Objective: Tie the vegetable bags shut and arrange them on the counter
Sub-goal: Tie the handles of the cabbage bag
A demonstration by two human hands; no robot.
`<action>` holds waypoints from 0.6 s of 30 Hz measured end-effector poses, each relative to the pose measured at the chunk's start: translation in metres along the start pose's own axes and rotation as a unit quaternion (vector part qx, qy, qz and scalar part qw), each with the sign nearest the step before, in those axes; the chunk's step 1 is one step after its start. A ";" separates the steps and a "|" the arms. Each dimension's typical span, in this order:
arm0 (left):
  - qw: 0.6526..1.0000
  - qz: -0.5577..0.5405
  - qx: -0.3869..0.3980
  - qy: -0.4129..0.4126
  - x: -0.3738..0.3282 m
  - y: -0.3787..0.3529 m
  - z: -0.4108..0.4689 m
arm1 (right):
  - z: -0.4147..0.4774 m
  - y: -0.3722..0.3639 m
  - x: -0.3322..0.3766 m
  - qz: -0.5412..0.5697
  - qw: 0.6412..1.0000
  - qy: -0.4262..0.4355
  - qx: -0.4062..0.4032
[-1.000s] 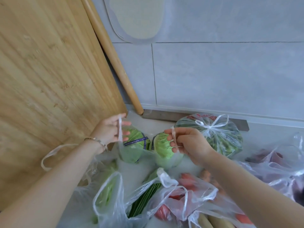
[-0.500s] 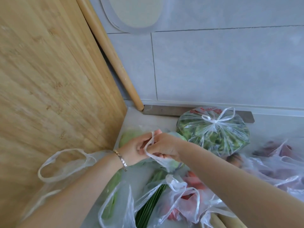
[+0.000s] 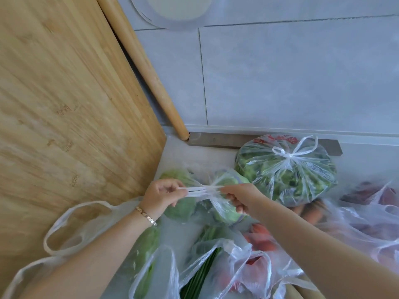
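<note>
**Drawing the knot down on the cabbage bag**

Curled round one end of the handle strips (image 3: 203, 189) with the left hand (image 3: 164, 195); pinched at the other end in the right hand (image 3: 239, 198), fingers bent round the plastic. Stretched taut and level between the two, directly over the bag of round green heads (image 3: 224, 212), probably cabbage, lying on the counter (image 3: 207, 157) at the foot of the leaning wooden board (image 3: 64, 104) and just left of the tied bag (image 3: 287, 180).

To do well: pull both ends outward with equal force, level with the counter, so as to slide the crossing down tight onto the gathered neck. Pull steadily, not sharply; thin film, likely to thin out or tear under a jerk. Check for no leaf or loose fold trapped under the crossing. Add a second crossing or a bow, as on the tied bag, against slipping. Afterwards, set down at the far side next to the tied bag, away from the open bags (image 3: 216, 266) crowding the near edge.

Writing: red print (image 3: 275, 139) across the top of the tied bag, too crumpled and blurred to read. Faint purplish band (image 3: 241, 179) on one green head, no legible wording. Nothing else readable.
</note>
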State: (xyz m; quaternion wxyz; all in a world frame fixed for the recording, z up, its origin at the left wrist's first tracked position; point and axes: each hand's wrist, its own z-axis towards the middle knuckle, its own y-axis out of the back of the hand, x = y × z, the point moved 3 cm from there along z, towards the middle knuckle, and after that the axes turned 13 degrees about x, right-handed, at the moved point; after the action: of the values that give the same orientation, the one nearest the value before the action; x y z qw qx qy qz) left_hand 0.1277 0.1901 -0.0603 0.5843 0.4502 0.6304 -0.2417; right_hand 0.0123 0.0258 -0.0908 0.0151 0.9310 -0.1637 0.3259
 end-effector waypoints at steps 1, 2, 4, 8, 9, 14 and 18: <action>0.998 -0.067 0.010 0.020 0.003 -0.001 0.000 | 0.004 0.000 -0.003 0.041 0.999 -0.006 -0.008; 0.997 -0.067 0.030 0.037 0.003 -0.004 0.001 | 0.010 0.001 -0.001 0.058 0.998 0.003 -0.025; 0.987 0.117 0.094 0.063 -0.001 -0.011 0.007 | 0.017 0.004 0.011 0.039 0.995 0.049 -0.077; 0.802 0.575 0.094 -0.132 -0.007 -0.016 0.015 | 0.028 0.007 0.035 -0.041 0.980 0.121 -0.154; 0.769 0.608 0.098 -0.169 -0.002 -0.015 0.014 | 0.032 0.007 0.039 -0.078 0.975 0.124 -0.168; 0.727 0.645 0.182 -0.152 0.040 -0.023 0.012 | 0.067 0.000 0.065 -0.261 0.949 0.100 -0.146; 0.639 0.713 0.234 -0.166 0.064 -0.051 0.018 | 0.091 -0.004 0.065 -0.313 0.949 0.015 -0.016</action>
State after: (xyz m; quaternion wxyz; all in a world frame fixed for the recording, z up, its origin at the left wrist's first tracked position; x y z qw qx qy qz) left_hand 0.0998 0.1692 -0.1366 0.5453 0.8342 -0.0720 0.0397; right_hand 0.1160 -0.0015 -0.1225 0.1339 0.9299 0.1315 0.3164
